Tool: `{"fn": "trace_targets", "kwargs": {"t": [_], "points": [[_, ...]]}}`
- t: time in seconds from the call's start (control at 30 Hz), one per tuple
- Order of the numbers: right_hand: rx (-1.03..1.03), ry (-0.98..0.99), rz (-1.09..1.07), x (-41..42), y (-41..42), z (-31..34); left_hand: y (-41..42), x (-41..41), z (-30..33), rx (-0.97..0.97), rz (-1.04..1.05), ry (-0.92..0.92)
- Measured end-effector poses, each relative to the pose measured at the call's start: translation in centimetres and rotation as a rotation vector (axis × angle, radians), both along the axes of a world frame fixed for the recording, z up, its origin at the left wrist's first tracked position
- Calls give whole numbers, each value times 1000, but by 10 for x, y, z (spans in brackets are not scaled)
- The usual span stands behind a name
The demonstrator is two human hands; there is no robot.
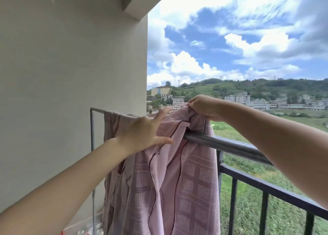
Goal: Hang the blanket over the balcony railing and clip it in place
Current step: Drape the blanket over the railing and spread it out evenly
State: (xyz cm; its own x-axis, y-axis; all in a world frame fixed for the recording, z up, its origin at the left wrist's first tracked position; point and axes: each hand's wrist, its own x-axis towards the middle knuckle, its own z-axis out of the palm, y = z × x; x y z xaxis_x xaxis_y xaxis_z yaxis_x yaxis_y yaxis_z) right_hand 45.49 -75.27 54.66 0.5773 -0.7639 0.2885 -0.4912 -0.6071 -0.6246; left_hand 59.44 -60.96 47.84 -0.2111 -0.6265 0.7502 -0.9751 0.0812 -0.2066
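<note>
On my left I see a pale plaster wall (71,66) filling half the view, with a concrete beam (142,2) overhead. Beyond it, white clouds (188,66) drift over blue sky. Green hills (248,85) carry pale buildings (237,98), and a grassy field (248,199) lies below.

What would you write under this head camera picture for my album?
On a sunny balcony, the right hand pinches the pink blanket over the grey rail while the open left hand spreads it.
</note>
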Motion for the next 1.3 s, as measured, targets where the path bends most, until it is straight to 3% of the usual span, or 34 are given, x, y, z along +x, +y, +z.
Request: {"fn": "trace_targets", "kwargs": {"t": [0.1, 0.23, 0.43, 0.53, 0.6, 0.7, 0.8, 0.93, 1.17, 1.3], "points": [[-1, 26, -37, 1, 1, -2, -13, 5, -20, -96, 69, -305], [18, 52, -78, 2, 5, -5, -26, -1, -33, -254, -22, -320], [72, 132, -105, 1, 13, -11, -32, -36, -26, -220, 42, -142], [-57, 169, -105, -9, 26, -11, -29, -38, -14, -176, -78, 173], [-153, 80, -91, -20, 39, -8, -24, -33, 3, -186, -155, 387], [-210, 58, 60, -32, 63, -6, -21, -29, 30, -202, -222, 588], [-261, 180, 101, -28, 83, -11, -20, -48, 37, -168, -243, 584], [-345, 141, -179, -40, 66, -5, -11, -84, 40, -193, -305, 470], [58, 590, -310, -155, 34, -7, -6, -159, 35, -125, -422, 374], [75, 629, -382, -233, 44, 5, -4, -215, 34, -85, -528, 408]]}}
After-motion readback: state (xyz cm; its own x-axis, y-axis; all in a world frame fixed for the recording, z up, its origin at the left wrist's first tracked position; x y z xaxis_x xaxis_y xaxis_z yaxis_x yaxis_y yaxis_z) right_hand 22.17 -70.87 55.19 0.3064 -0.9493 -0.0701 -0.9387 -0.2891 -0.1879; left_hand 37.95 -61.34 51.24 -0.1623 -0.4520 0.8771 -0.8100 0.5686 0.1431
